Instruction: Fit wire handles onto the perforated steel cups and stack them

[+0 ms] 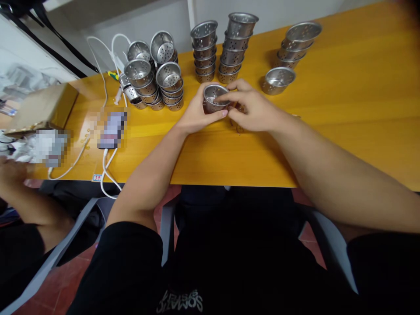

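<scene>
A small perforated metal cup (210, 105) is held just above the wooden table, its mouth turned up. My left hand (197, 111) wraps round its left side, with the thumb along the front. At the cup's right side is my right hand (251, 107). Its forefinger reaches over the rim into the cup, and its thumb is by the outer wall. Whether anything small sits between those fingertips cannot be made out. Thin wire pieces (239, 129) lie on the table under my right hand, partly covered by it.
Stacked perforated cups stand at the back left (169, 83), back middle (233, 57) and back right (295, 43). One single cup (278, 82) is near the right stack. A phone (113, 130) with white cables, a cardboard box (42, 105) and another person's arm (36, 197) are left.
</scene>
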A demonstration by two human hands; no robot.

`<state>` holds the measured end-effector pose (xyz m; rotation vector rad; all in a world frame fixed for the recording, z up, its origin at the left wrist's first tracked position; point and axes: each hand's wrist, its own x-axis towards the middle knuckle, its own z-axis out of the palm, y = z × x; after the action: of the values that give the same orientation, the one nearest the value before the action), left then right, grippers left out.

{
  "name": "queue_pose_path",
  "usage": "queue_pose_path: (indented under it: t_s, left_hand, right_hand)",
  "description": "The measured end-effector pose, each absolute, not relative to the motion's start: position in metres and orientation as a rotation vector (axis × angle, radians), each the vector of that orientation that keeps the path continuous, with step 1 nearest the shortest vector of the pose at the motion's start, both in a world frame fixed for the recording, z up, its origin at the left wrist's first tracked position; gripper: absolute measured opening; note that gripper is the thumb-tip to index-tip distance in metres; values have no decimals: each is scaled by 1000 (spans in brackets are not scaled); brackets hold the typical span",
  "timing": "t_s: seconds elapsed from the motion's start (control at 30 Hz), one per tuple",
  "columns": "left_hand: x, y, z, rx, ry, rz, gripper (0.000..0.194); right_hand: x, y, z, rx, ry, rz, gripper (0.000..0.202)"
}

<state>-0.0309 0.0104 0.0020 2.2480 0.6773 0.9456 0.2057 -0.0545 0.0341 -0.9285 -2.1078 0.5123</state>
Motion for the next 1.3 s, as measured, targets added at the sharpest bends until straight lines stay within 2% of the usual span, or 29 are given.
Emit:
queue_pose_path:
  t_s: [0.33,0.5,0.7,0.97,1.13,1.3]
  left_hand:
    - [-32,12,1,2245,667,942,103]
    - [-34,11,3,2245,754,976,101]
    - [-39,10,8,2264,889,1003,107]
    - [-49,28,-4,2178,1191,1046,87]
    - [-44,26,-1,2093,1427,944,86]
    - [-39,29,-4,2076,1453,897,86]
  right_hand:
    - [203,-59,40,-878,-2070,520,24]
    - [203,-65,50,-990,-2102,548,29]
    - [204,-68,55,-1082,-2108,556,36]
    - [203,-69,58,-1205,-2091,566,55]
    - [207,-70,65,-1335,-2098,466,44]
    - [217,-64,75,-1505,-2025,279,35]
